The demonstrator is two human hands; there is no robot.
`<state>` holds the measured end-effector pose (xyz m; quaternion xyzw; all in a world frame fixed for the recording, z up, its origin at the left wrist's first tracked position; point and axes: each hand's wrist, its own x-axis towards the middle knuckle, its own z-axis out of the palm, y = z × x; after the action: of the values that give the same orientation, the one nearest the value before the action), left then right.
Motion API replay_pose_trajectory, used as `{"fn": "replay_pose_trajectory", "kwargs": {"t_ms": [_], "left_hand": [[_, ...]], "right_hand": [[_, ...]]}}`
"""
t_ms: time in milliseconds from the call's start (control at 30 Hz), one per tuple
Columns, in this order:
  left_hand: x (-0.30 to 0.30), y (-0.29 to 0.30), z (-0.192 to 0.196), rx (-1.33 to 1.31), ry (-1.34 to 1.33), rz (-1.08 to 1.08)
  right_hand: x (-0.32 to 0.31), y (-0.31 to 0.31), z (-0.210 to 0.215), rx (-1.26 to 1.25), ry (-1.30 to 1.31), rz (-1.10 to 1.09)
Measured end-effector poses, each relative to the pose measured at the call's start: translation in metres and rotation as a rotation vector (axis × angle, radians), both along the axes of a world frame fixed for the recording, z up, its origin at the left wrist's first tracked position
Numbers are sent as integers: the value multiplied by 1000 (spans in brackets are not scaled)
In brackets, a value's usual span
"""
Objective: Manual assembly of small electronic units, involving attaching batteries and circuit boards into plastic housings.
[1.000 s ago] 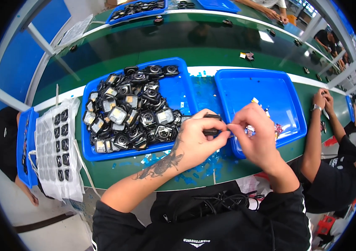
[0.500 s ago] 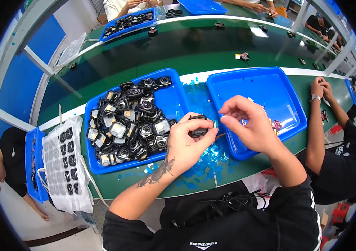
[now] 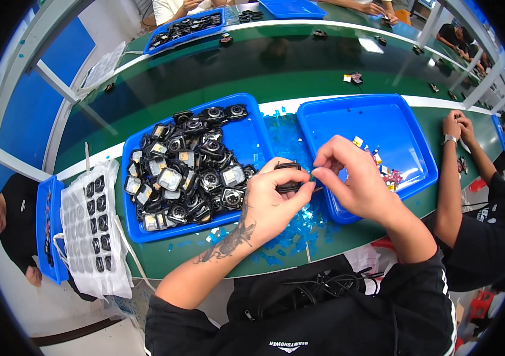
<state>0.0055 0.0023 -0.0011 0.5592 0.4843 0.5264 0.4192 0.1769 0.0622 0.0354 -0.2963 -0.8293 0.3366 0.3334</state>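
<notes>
My left hand [image 3: 279, 199] is wrapped round a small black watch case [image 3: 288, 178], held above the gap between two blue trays. Close beside it, thumb and index finger of my right hand [image 3: 353, 177] pinch together at the case's edge. Whatever lies between those fingertips is too small to make out. To the left, a blue tray [image 3: 267, 127] carries a heap of black watch cases [image 3: 184, 172], some with pale square faces, others with round backs.
Right of it stands another blue tray [image 3: 377, 107] with small coloured parts [image 3: 390, 176]. Blue film scraps [image 3: 291, 228] litter the green table. A white moulded sheet [image 3: 77, 216] with black watch cases lies far left. Beyond runs a green conveyor [image 3: 252, 65]. A co-worker's arms [image 3: 451, 178] are at right.
My right fingertips have closed and come against the edge of the watch case; before, they were apart, near a small blue scrap at my left fingertips. Parts on the conveyor have shifted slightly right.
</notes>
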Motion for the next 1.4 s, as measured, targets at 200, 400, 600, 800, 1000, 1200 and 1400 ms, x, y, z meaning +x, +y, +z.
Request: {"fn": "replay_pose_trajectory", "kwargs": {"t_ms": [200, 400, 600, 800, 1000, 1200, 1400], "left_hand": [[0, -1, 0, -10, 61, -5], [-5, 4, -5, 1, 25, 10], [-8, 9, 5, -136, -126, 36], [-15, 5, 9, -240, -268, -111], [-14, 6, 10, -229, -458, -226], [-11, 9, 9, 20, -339, -95], [-13, 9, 5, -7, -403, -31]], "right_hand": [[6, 7, 4, 91, -171, 83], [1, -10, -3, 310, -180, 74], [5, 13, -19, 222, -159, -51], [1, 12, 3, -196, 42, 122], [9, 7, -8, -428, 423, 112], [18, -7, 3, -79, 169, -83], [2, -10, 4, -35, 122, -121]]}}
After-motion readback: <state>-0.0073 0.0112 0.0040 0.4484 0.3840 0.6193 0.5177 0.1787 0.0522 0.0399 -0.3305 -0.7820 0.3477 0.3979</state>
